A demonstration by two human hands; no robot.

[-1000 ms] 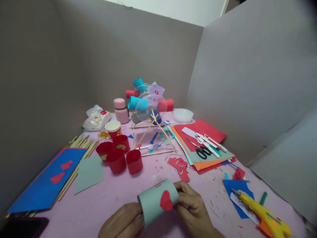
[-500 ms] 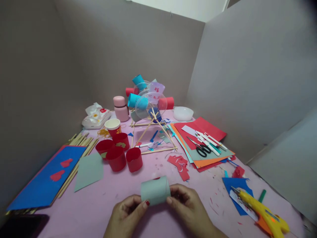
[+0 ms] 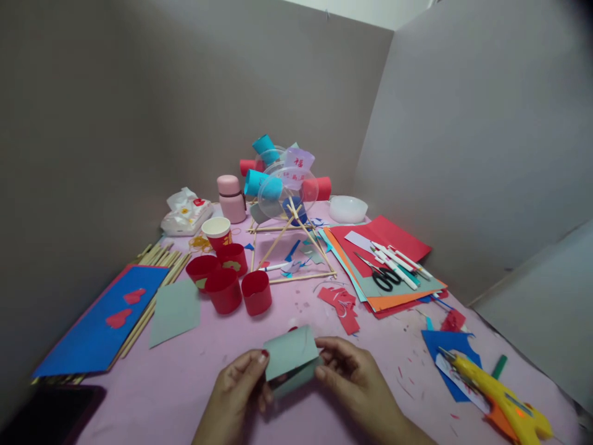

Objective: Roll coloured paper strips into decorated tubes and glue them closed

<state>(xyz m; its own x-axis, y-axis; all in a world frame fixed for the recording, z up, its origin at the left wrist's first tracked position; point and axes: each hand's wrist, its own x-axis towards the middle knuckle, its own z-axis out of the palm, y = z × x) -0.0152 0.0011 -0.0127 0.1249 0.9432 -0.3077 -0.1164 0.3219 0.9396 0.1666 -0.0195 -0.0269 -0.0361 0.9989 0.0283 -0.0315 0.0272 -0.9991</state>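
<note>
grey-green paper roll [image 3: 290, 354] just opened at its seam; likely unglued. left hand [image 3: 237, 386] and right hand [image 3: 356, 378] fingers pinch opposite ends, above the desk [image 3: 152, 395], nearside of the red cups [image 3: 223, 293].

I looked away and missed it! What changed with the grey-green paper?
The grey-green paper was turned, so its red heart went from the front to the far side, barely showing. Then its edges came apart, leaving a gap. The left hand and right hand kept hold of it. The red cups and glue gun stayed put.
</note>
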